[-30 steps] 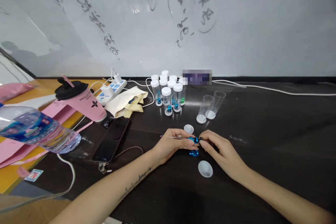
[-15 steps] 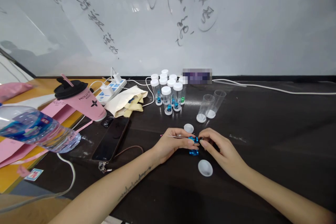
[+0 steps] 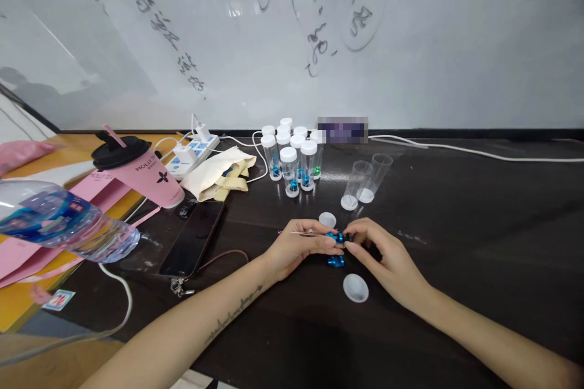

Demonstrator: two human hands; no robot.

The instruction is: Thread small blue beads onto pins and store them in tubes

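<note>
My left hand (image 3: 303, 245) is closed on a small shiny blue part (image 3: 336, 237), with a thin pale rod (image 3: 305, 233) sticking out to the left across the fingers. My right hand (image 3: 381, 253) pinches a small black piece (image 3: 349, 237) at the right end of the blue part; whether the two are joined I cannot tell. Just below the fingers, another blue piece (image 3: 336, 261) shows at table level. One white cap (image 3: 356, 288) lies nearer me, hollow side up, and a second white cap (image 3: 327, 220) sits behind my left hand.
Several white-capped clear tubes (image 3: 289, 173) with blue or green pieces stand at the back. Two uncapped tubes (image 3: 356, 182) are right of them. Leftward are a phone (image 3: 194, 240), cloth pouch (image 3: 214, 173), power strip (image 3: 196, 155), pink cup (image 3: 157, 176) and water bottle (image 3: 68, 219).
The black piece at the end of the blue part shows more clearly between my hands. The view has shifted slightly; the hands keep nearly the same place.
</note>
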